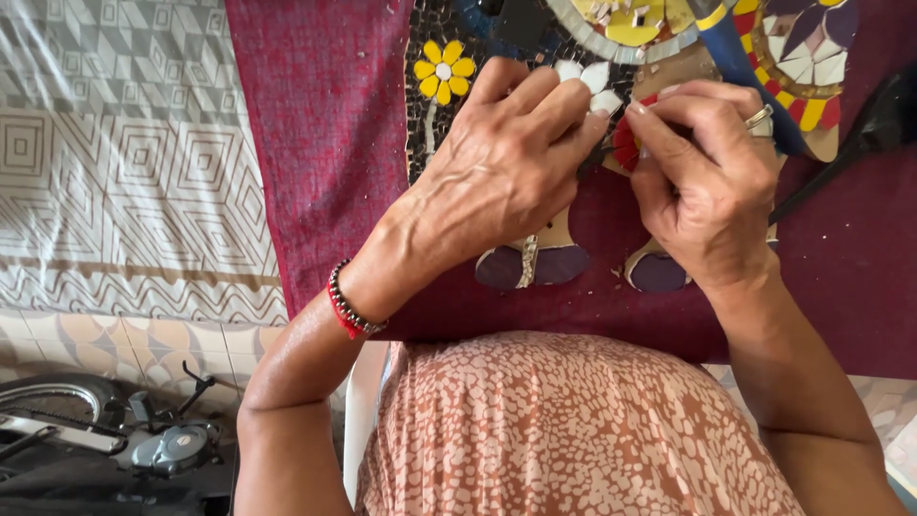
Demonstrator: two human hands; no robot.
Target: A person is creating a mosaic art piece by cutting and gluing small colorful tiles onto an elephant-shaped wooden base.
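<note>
Left hand (506,172) pinching a dark tool, right hand (707,182) pinching a red tile (626,143) on mosaic (430,115); slip risks chipping neighbours.

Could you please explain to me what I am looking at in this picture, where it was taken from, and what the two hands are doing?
There is one picture, taken by a camera worn on a person's head and looking down past their patterned dress at their own bare hands. No machine is involved. On a dark red cloth lies a mosaic panel of small coloured tiles, including a yellow flower. The left hand, with a beaded bracelet at its wrist, and the right hand, wearing a ring, meet over a red tile patch. A thin dark tool shows between the fingers; which hand holds it is unclear.
</note>
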